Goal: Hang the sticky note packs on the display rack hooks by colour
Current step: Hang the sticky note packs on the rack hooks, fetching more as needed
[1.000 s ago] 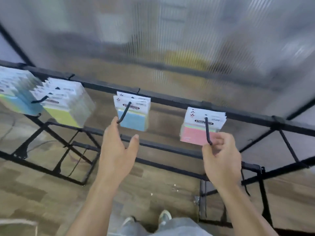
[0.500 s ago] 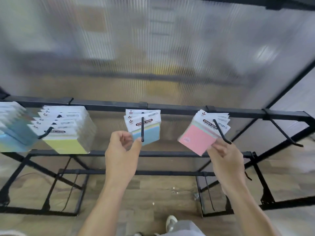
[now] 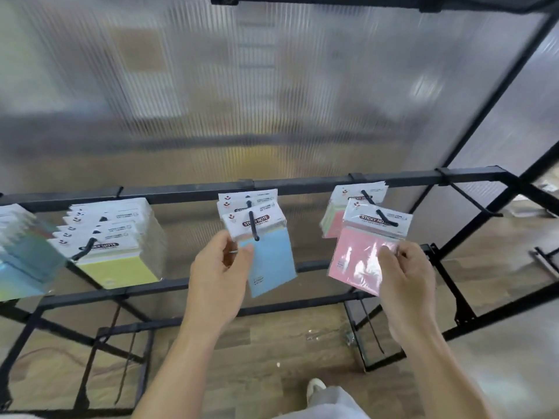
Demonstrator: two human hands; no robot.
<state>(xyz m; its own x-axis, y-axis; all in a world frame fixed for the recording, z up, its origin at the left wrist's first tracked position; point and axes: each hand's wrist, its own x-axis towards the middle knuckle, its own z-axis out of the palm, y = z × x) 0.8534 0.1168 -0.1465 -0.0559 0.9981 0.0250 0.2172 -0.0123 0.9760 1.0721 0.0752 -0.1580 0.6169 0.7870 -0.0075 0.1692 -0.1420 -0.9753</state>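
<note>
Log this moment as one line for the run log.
left hand: pinches hanging front blue pack | right hand: pinches hanging front pink pack | yellow packs: hanging, untouched | far-right hook: bare

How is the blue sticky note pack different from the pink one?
The blue pack is sky blue; the pink pack is pink. The left hand pinches the blue pack's left edge; the right hand pinches the pink pack's right edge. The blue pack hangs on the middle hook, the pink pack on the next hook rightward. Both have white STICKY NOTE headers.
</note>
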